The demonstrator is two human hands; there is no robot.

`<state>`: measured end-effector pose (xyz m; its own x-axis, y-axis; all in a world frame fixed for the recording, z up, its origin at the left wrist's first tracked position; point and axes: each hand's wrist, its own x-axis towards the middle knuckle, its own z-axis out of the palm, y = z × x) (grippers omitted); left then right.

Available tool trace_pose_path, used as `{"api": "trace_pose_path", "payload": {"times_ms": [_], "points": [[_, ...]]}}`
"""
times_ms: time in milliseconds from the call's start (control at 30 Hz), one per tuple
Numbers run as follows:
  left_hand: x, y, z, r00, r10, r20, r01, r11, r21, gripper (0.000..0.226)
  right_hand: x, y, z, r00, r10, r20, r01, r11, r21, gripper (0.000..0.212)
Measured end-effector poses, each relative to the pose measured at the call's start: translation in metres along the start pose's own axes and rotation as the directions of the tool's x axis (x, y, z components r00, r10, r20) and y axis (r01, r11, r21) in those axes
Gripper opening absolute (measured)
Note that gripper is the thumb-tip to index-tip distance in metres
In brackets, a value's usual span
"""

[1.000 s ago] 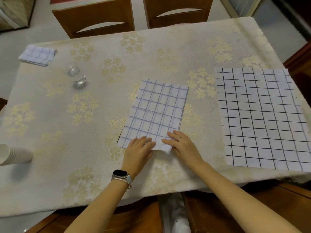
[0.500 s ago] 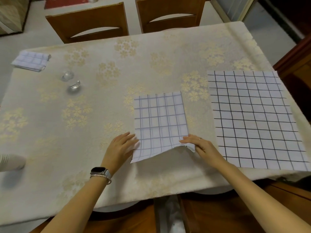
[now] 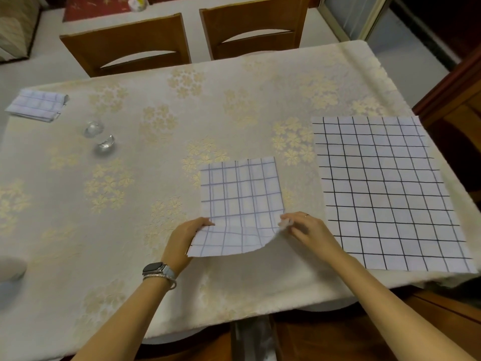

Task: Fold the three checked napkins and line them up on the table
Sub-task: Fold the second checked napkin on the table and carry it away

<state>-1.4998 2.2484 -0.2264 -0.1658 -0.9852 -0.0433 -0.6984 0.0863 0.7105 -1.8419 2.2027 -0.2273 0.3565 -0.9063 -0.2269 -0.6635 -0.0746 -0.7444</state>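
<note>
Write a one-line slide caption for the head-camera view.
Left hand and right hand hold the middle napkin by its raised near edge; folded napkin far left, flat napkin at right.

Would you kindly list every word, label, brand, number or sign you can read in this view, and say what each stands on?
No legible text in this view.
On the smartwatch: screen dark, nothing shown.
On the middle napkin, the flat napkin and the folded napkin: grid lines only, no lettering.
On the packet at the far top edge: too blurred to read.
</note>
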Motion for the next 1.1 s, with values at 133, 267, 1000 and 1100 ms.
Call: {"api": "trace_pose_path", "payload": {"times_ms": [133,267,1000,1100], "points": [[0.012,0.001,0.002,0.986,-0.146,-0.085,0.139,0.987,-0.086,0.027,0.020,-0.010,0.000,0.995,0.017,-0.099,-0.022,0.999,-0.042,0.015],[0.033,0.001,0.005,0.931,-0.312,-0.190,0.285,0.946,-0.155,0.010,0.039,-0.019,-0.004,0.976,0.120,-0.182,-0.114,0.992,0.047,0.022],[0.078,0.011,0.021,0.758,-0.520,-0.393,0.579,0.814,0.041,0.031,0.097,-0.027,-0.003,0.900,0.314,-0.302,-0.364,0.923,-0.124,0.022],[0.081,0.020,0.035,0.850,-0.226,-0.475,0.363,0.906,0.218,0.031,0.094,-0.032,0.002,0.892,0.053,-0.449,-0.215,0.923,-0.319,0.024]]}}
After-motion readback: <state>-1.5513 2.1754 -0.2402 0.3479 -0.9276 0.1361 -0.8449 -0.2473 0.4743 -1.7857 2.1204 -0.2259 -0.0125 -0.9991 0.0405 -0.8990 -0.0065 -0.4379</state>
